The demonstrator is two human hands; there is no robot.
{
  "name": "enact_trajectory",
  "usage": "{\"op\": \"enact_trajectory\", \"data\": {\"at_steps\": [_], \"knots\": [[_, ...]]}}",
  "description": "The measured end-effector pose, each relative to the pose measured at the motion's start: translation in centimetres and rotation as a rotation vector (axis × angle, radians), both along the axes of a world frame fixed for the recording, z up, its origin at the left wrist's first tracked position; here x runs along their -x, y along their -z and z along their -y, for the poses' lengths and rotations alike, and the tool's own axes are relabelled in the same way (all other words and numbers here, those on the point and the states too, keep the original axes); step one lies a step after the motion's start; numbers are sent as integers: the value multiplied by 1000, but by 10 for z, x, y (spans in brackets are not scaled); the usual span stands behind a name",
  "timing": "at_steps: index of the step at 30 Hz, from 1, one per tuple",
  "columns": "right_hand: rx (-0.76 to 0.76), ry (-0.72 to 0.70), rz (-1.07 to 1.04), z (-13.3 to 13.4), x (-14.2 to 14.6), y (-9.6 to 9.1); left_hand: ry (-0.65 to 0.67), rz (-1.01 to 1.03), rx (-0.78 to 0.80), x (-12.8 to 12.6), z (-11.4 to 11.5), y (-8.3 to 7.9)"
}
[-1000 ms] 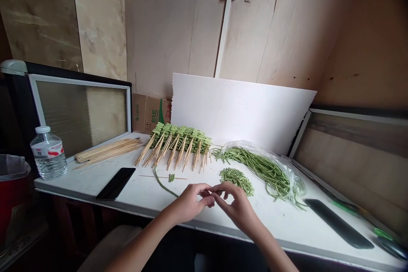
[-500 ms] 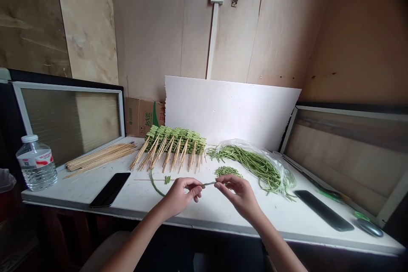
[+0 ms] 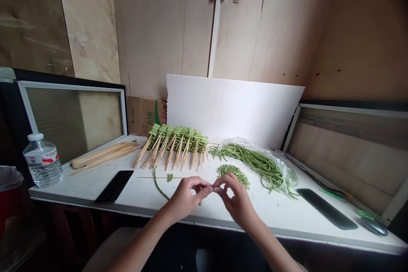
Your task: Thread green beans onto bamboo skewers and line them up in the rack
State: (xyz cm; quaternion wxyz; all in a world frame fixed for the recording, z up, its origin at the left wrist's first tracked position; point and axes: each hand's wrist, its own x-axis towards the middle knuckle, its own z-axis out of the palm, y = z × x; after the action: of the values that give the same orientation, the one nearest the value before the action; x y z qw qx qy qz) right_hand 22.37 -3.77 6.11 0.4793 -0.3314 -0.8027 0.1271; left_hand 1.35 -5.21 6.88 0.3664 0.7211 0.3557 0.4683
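My left hand (image 3: 188, 195) is closed around a long green bean (image 3: 157, 182), whose tail curves out to the left over the table. Thumb and fingers of my right hand (image 3: 234, 193) are pinched at the bean's other end, and the fingertips of both hands meet. The short stretch of bean between them is mostly hidden. Just behind my left hand, a few cut bean pieces (image 3: 170, 177) lie by a single thin skewer (image 3: 148, 177). A heap of short bean pieces (image 3: 234, 174) sits behind my right hand.
Skewered beans (image 3: 181, 134) are stacked at the back, sticks forward. Loose skewers (image 3: 103, 156) lie left, beside a phone (image 3: 114, 187) and a water bottle (image 3: 43, 161). Uncut long beans (image 3: 251, 159) spill from a clear bag. A dark flat object (image 3: 327, 209) and a mouse (image 3: 373, 226) lie right.
My hands have come together; the bean stretch seen between them before is now covered by fingers. The view has shifted slightly, showing more of the heap of pieces.
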Motion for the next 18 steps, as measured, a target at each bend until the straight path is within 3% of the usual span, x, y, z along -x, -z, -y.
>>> {"op": "enact_trajectory", "data": {"at_steps": [5, 14, 16, 18], "knots": [[-53, -24, -12, -2, 3, 2, 47, -1, 16, -2, -2, 7], [280, -276, -158, -4, 5, 4, 75, 34, -31, 5, -15, 18], [340, -254, -189, -15, -4, 3, 107, 76, 26, 10, -21, 20], [361, -119, -219, -32, -23, 5, 116, 117, 98, 13, -27, 23]]}}
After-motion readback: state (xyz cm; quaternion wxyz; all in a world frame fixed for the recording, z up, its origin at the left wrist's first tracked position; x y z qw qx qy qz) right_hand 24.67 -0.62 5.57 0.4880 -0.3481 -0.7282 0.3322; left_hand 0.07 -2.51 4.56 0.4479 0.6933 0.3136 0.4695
